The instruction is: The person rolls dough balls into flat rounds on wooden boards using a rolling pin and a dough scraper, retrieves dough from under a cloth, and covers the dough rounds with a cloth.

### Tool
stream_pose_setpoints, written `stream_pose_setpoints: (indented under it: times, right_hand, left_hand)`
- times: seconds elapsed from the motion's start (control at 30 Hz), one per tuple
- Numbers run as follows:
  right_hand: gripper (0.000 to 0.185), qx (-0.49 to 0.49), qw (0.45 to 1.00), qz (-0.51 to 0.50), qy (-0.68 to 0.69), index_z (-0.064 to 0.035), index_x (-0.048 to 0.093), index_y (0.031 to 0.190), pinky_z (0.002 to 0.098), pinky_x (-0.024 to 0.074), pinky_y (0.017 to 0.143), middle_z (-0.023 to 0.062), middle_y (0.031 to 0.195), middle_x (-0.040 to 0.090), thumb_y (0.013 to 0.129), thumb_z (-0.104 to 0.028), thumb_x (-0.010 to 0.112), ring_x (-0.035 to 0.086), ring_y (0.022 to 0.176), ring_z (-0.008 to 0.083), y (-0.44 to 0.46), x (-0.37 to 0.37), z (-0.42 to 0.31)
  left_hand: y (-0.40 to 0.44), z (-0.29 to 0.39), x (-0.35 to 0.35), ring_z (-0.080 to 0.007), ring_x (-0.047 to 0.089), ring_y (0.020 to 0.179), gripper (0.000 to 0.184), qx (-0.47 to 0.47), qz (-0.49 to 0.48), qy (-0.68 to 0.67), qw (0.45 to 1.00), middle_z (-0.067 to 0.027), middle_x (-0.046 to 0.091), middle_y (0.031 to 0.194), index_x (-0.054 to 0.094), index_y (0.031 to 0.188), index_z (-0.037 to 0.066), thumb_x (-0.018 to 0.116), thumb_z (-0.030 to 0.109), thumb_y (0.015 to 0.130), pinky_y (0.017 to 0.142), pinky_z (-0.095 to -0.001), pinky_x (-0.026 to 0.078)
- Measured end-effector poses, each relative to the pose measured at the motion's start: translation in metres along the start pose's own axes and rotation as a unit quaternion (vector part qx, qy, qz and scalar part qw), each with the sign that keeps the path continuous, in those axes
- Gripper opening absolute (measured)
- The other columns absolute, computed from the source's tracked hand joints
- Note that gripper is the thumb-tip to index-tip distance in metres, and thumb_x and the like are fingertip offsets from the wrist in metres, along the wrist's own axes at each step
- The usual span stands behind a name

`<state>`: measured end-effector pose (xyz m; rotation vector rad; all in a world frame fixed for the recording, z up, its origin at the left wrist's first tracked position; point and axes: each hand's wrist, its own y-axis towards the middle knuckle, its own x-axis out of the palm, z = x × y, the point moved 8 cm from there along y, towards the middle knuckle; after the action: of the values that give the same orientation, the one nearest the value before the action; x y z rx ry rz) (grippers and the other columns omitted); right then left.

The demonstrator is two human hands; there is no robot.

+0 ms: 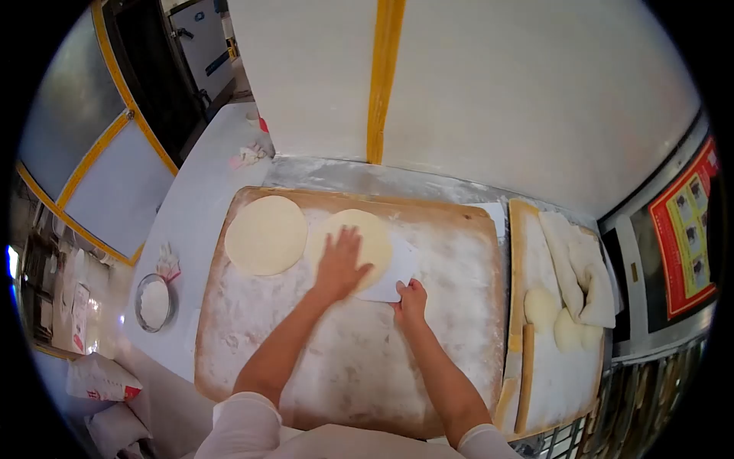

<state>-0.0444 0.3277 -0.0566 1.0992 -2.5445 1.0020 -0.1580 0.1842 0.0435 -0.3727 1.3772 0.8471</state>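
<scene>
A round, flat sheet of dough (371, 226) lies near the back of a floured wooden board (260, 367). My left hand (340, 264) rests palm down on this sheet with its fingers spread. Gripped at its near corner by my right hand (411, 298) is a flat white sheet (394, 271), which looks thin and stiff. The white sheet meets the right side of the dough; how far it reaches beneath cannot be made out. A second round dough sheet (266, 236) sits to the left, apart from both hands.
On the right, a second floured board (562, 382) holds a rolling pin (525, 375), several dough pieces (541, 307) and a white cloth (581, 268). A bowl of flour (155, 302) stands on the left counter. White panels (474, 92) rise behind the boards.
</scene>
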Motion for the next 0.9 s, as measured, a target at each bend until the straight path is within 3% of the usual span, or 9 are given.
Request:
stream_pose_setpoints:
  times: [0.2, 0.3, 0.37, 0.4, 0.5, 0.57, 0.67, 0.77, 0.9]
  right_hand:
    - [0.021, -0.003, 0.998, -0.044, 0.036, 0.0005, 0.055, 0.110, 0.0453, 0.0586, 0.079, 0.0128, 0.103, 0.062, 0.089, 0.002, 0.052, 0.065, 0.090, 0.0264, 0.017, -0.001, -0.015]
    - [0.021, -0.009, 0.999, -0.035, -0.030, -0.0016, 0.057, 0.109, 0.0390, 0.0573, 0.072, 0.0090, 0.098, 0.064, 0.089, -0.002, 0.056, 0.065, 0.087, 0.0225, 0.024, -0.010, -0.021]
    - [0.021, -0.028, 0.993, 0.012, -0.116, -0.0030, 0.058, 0.109, 0.0353, 0.0555, 0.068, 0.0065, 0.096, 0.065, 0.088, -0.006, 0.059, 0.065, 0.086, 0.0196, 0.023, -0.032, -0.027]
    - [0.021, -0.049, 0.994, 0.015, -0.099, -0.0036, 0.058, 0.108, 0.0331, 0.0539, 0.066, 0.0051, 0.096, 0.065, 0.088, -0.008, 0.061, 0.065, 0.084, 0.0178, 0.021, -0.047, -0.023]
    - [0.021, -0.060, 0.997, -0.008, -0.045, -0.0055, 0.058, 0.108, 0.0303, 0.0521, 0.067, 0.0029, 0.096, 0.065, 0.088, -0.010, 0.063, 0.063, 0.086, 0.0149, -0.016, -0.078, -0.052]
    - [0.022, -0.037, 0.999, -0.004, 0.007, -0.0058, 0.058, 0.110, 0.0308, 0.0522, 0.071, 0.0026, 0.098, 0.064, 0.089, -0.011, 0.063, 0.063, 0.089, 0.0144, -0.050, -0.108, -0.075]
    - [0.024, -0.024, 0.995, -0.017, 0.092, -0.0057, 0.057, 0.113, 0.0320, 0.0520, 0.078, 0.0029, 0.101, 0.064, 0.090, -0.010, 0.062, 0.062, 0.093, 0.0140, -0.086, -0.156, -0.086]
    - [0.022, -0.049, 0.992, 0.001, 0.120, -0.0050, 0.056, 0.112, 0.0348, 0.0516, 0.085, 0.0047, 0.104, 0.063, 0.091, -0.009, 0.061, 0.061, 0.097, 0.0150, -0.118, -0.210, -0.116]
    - [0.018, -0.135, 0.977, 0.061, 0.154, -0.0045, 0.056, 0.108, 0.0360, 0.0517, 0.087, 0.0061, 0.105, 0.063, 0.090, -0.006, 0.059, 0.062, 0.098, 0.0178, -0.167, -0.296, -0.168]
  left_hand:
    - [0.020, 0.040, 0.042, -0.0345, 0.017, 0.146, 0.076, 0.012, -0.073, -0.081, 0.994, -0.0194, 0.024, 0.155, 0.029, 0.147, -0.001, 0.052, 0.047, 0.092, 0.117, -0.0543, 0.009]
    - [0.024, 0.019, 0.035, -0.0347, 0.020, 0.144, 0.077, 0.028, -0.026, -0.054, 0.998, -0.0185, 0.028, 0.154, 0.032, 0.147, 0.004, 0.054, 0.050, 0.090, 0.116, -0.0562, 0.010]
    - [0.016, -0.052, 0.060, -0.0347, 0.019, 0.145, 0.077, -0.066, 0.051, -0.100, 0.991, -0.0178, 0.028, 0.154, 0.031, 0.148, 0.006, 0.056, 0.050, 0.089, 0.115, -0.0581, 0.007]
    - [0.014, -0.058, 0.051, -0.0344, 0.018, 0.145, 0.076, -0.082, -0.024, 0.003, 0.996, -0.0170, 0.028, 0.155, 0.031, 0.148, 0.006, 0.056, 0.048, 0.090, 0.114, -0.0609, 0.006]
    - [0.025, -0.066, 0.062, -0.0345, 0.014, 0.146, 0.070, -0.078, -0.096, 0.026, 0.992, -0.0168, 0.025, 0.156, 0.030, 0.148, 0.005, 0.051, 0.042, 0.094, 0.113, -0.0640, 0.006]
    - [0.030, -0.042, 0.038, -0.0337, 0.014, 0.147, 0.067, -0.114, -0.110, 0.055, 0.986, -0.0163, 0.024, 0.156, 0.029, 0.148, 0.004, 0.050, 0.039, 0.095, 0.113, -0.0635, 0.009]
    - [0.026, 0.028, -0.003, -0.0337, 0.018, 0.145, 0.060, -0.064, 0.034, -0.032, 0.997, -0.0163, 0.030, 0.154, 0.034, 0.146, 0.002, 0.050, 0.032, 0.096, 0.114, -0.0587, 0.012]
    - [0.017, 0.114, 0.029, -0.0333, 0.032, 0.140, 0.045, 0.059, 0.014, -0.158, 0.986, -0.0163, 0.043, 0.145, 0.049, 0.134, 0.001, 0.055, 0.022, 0.094, 0.113, -0.0498, 0.023]
    - [0.012, 0.243, 0.033, -0.0295, 0.059, 0.107, 0.022, 0.095, -0.008, -0.316, 0.944, -0.0138, 0.064, 0.114, 0.063, 0.109, 0.000, 0.060, 0.012, 0.091, 0.092, -0.0379, 0.045]
